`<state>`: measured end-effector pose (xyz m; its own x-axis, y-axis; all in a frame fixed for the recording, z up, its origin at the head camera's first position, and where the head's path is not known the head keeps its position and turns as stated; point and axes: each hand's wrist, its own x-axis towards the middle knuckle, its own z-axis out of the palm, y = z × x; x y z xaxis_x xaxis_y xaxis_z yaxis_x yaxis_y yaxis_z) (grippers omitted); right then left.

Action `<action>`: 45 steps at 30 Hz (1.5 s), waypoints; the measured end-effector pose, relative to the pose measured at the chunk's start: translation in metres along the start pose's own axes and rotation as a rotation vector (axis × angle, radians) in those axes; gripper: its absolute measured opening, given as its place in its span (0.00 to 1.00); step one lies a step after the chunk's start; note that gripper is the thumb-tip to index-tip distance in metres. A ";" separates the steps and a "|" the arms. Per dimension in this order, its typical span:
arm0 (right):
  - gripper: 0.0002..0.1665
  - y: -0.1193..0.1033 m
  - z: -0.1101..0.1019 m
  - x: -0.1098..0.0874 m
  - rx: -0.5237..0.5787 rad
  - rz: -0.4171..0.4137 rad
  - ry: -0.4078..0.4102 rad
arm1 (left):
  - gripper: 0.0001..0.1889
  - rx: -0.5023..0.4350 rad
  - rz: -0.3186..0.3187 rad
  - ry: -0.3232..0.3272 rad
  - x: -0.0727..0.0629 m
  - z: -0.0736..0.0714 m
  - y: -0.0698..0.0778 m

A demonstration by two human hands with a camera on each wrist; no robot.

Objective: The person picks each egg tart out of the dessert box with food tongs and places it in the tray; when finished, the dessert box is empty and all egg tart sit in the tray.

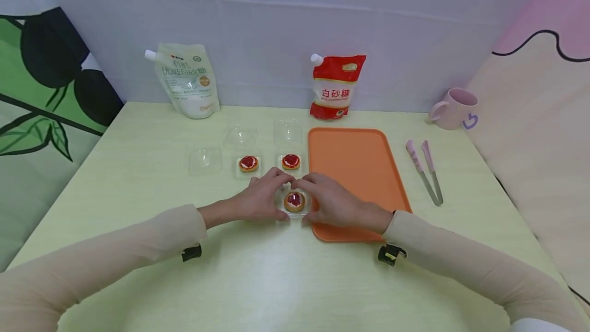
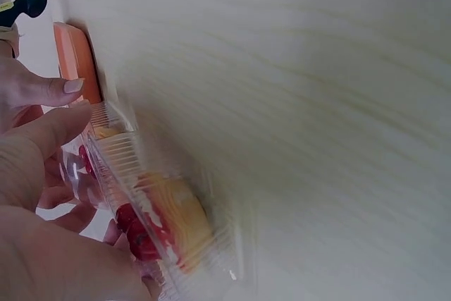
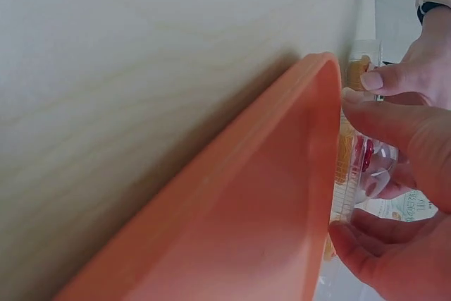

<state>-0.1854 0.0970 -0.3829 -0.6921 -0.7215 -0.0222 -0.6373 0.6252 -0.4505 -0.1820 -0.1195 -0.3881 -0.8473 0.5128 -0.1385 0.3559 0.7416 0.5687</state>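
Note:
A small round tart (image 1: pixel 294 202) with a red and white topping sits in a clear plastic box (image 1: pixel 295 214) at the tray's left edge. My left hand (image 1: pixel 262 200) grips the box's left side between thumb and fingers. On the right side, my right hand (image 1: pixel 336 204) holds it the same way, partly over the tray. The right wrist view shows a clear domed lid (image 3: pixel 385 167) between the hands. Behind them stand two more tarts, one on the left (image 1: pixel 249 163) and one on the right (image 1: pixel 291 161), each in a clear base.
An orange tray (image 1: pixel 355 152) lies to the right, with pink-handled tongs (image 1: pixel 426 173) beyond it. Clear lids (image 1: pixel 240 136) lie open behind the tarts, and another clear box part (image 1: pixel 205 160) is at left. A white pouch (image 1: pixel 190 81), red pouch (image 1: pixel 338 86) and pink mug (image 1: pixel 455 109) line the back.

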 end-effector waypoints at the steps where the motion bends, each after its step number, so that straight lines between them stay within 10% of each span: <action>1: 0.44 0.000 0.000 0.000 -0.004 0.000 0.001 | 0.37 0.002 0.001 0.000 0.000 0.000 0.000; 45: 0.41 -0.001 0.001 0.000 0.041 -0.020 0.020 | 0.39 0.222 0.034 -0.018 0.005 0.003 -0.004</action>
<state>-0.1848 0.0960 -0.3832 -0.6865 -0.7272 0.0045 -0.6368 0.5982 -0.4864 -0.1863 -0.1185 -0.3937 -0.8270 0.5450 -0.1377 0.4638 0.8000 0.3806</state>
